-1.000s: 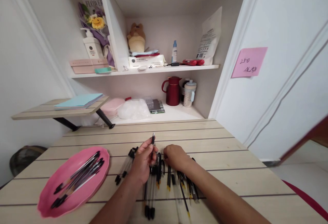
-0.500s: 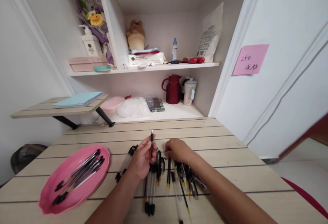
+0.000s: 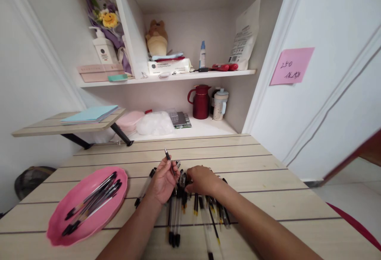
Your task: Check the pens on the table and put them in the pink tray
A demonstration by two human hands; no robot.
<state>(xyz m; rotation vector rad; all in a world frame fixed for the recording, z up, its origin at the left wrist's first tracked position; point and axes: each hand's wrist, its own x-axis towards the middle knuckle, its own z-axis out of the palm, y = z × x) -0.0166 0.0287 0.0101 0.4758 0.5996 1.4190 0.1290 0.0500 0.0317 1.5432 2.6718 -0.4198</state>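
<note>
My left hand (image 3: 162,180) grips a black-capped pen (image 3: 169,160) whose tip points up and away from me. My right hand (image 3: 202,180) is curled over a pile of clear pens (image 3: 193,208) with black caps lying on the wooden table (image 3: 268,196); its fingers pinch at something among the pens near the left hand, too small to name. A pink tray (image 3: 64,224) at the left holds several more pens (image 3: 92,202).
Behind the table are white shelves with a red jug (image 3: 201,102), a white mug (image 3: 220,105), a plastic bag (image 3: 154,124), a soap bottle (image 3: 102,51) and a plush toy (image 3: 156,37). A small side table (image 3: 44,127) carries a blue folder. A pink note (image 3: 291,66) sticks on the door.
The pen in my left hand has tilted from upright to leaning left. My right hand has shifted left, closer to the left hand, over the pile.
</note>
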